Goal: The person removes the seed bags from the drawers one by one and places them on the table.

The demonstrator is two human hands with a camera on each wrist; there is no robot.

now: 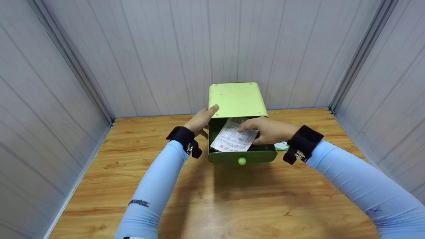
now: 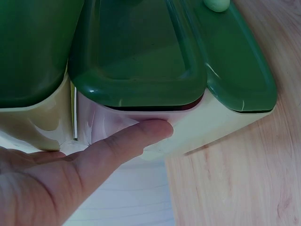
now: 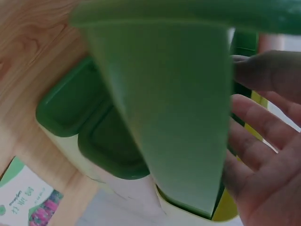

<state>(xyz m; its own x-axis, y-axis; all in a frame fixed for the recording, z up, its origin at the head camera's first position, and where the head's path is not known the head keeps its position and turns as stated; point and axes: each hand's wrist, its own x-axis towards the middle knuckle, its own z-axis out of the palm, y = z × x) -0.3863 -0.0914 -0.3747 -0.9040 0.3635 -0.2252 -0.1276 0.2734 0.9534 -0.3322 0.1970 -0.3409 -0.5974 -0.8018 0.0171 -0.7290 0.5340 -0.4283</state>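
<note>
Pressing left hand (image 1: 201, 121), fingers straight, against smooth, pale-green, round-cornered cabinet (image 1: 237, 101), frame centre. Reaching right hand (image 1: 274, 129) into glossy dark-green drawer (image 1: 225, 158), onto shiny white packet (image 1: 232, 141) inside; pinching or only touching, cannot tell. Fine print, illegible. In right wrist view only: lower drawer fronts (image 3: 110, 143); flowers on card (image 3: 30, 195), lower left.

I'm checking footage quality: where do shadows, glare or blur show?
Head: soft shadows and pale sheen on the table before the open drawer, fine print on the packet unreadable; left wrist: small glints on green fronts; right wrist: open drawer blurred, the card sharper.
</note>
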